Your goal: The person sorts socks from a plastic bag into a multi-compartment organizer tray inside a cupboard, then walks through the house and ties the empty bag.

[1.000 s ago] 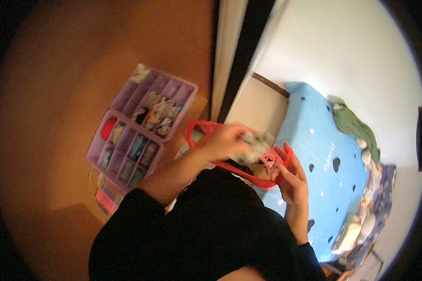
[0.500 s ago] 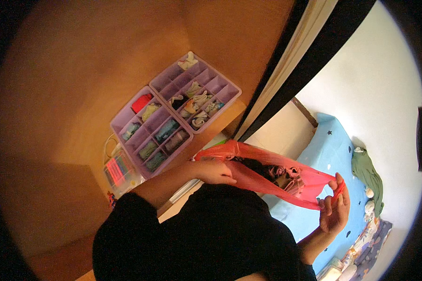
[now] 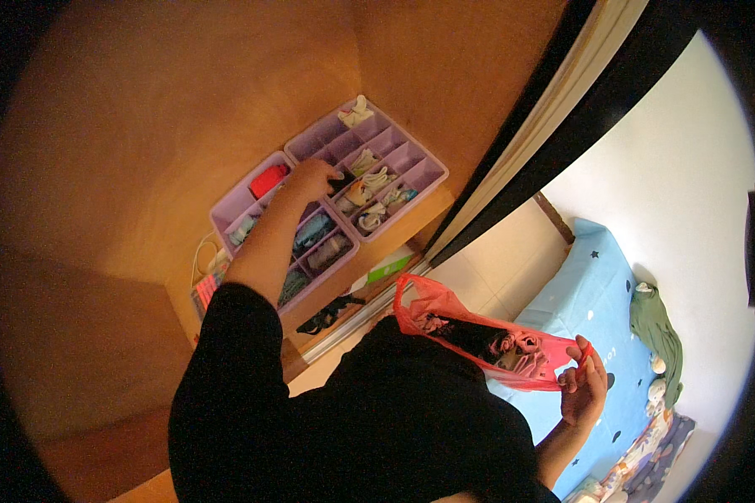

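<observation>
My left hand (image 3: 315,178) reaches into the far purple divided organizer (image 3: 434,172). Its bent fingers close at a piece of black cloth (image 3: 341,181) in one compartment; the fingertips are partly hidden. My right hand (image 3: 585,381) grips one end of a red plastic bag (image 3: 428,293), holding it up beside my body. Inside the open bag lie rolled clothes (image 3: 520,348), black, pink and brownish. Rolled pale cloth pieces (image 3: 369,189) fill several compartments of the far organizer. A second, nearer purple organizer (image 3: 348,250) holds red, blue and grey rolled cloth, partly covered by my left forearm.
Both organizers stand on a wooden shelf (image 3: 432,214) inside a cabinet. A clear box with coloured items (image 3: 205,289) sits at the shelf's left. Sliding-door edges (image 3: 554,109) run to the right. Beyond is a bed with a blue sheet (image 3: 591,268) and a green cloth (image 3: 658,331).
My left hand has left the bag's near edge and moved up and left into the far organizer. The bag's left end has sagged; my right hand still grips its other end, slightly lower.
</observation>
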Demonstrator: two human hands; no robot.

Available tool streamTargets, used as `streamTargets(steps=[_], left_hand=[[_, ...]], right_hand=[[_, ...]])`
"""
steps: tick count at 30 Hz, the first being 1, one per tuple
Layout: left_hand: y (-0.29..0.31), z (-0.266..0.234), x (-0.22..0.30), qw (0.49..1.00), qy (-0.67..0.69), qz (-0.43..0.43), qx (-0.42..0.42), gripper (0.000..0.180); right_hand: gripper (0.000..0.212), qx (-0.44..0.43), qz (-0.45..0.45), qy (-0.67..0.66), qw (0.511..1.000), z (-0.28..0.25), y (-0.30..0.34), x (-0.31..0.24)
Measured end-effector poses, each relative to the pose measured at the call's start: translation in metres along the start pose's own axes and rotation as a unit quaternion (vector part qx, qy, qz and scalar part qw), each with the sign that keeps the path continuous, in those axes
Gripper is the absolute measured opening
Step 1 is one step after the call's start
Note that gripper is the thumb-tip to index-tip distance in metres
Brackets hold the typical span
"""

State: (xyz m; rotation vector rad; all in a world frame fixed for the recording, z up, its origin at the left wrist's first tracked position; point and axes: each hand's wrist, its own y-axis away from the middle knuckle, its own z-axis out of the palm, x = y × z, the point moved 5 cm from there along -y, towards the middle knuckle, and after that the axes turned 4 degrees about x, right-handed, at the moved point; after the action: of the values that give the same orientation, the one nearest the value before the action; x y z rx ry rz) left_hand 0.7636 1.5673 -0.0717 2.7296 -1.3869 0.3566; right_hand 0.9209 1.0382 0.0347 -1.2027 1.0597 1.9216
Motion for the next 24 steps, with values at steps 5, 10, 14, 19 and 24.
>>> streamTargets(steps=[5,10,14,19,24], left_hand=[[-0.032,0.051,-0.014,0.985,-0.126,0.044,-0.108,0.031],[-0.03,0.027,-0.03,0.98,0.144,-0.098,-0.094,0.028],[0.001,-0.009,-0.007,0.769,0.606,-0.199,-0.043,0.025],[0.038,-0.037,0.169,0.383,0.898,-0.103,-0.192,0.033],[0.084,-0.022,0.299,0.294,0.874,-0.08,-0.378,0.031]], right_hand=[[0.042,0.048,-0.002,-0.051,0.998,0.017,0.005,-0.004],[0.043,0.068,0.004,-0.079,0.995,0.007,0.012,0.002],[0.048,0.054,0.014,-0.094,0.994,0.007,0.015,0.008],[0.052,0.033,-0.008,-0.125,0.992,0.027,0.005,0.009],[0.063,-0.011,-0.074,-0.103,0.992,0.046,-0.002,0.007]])
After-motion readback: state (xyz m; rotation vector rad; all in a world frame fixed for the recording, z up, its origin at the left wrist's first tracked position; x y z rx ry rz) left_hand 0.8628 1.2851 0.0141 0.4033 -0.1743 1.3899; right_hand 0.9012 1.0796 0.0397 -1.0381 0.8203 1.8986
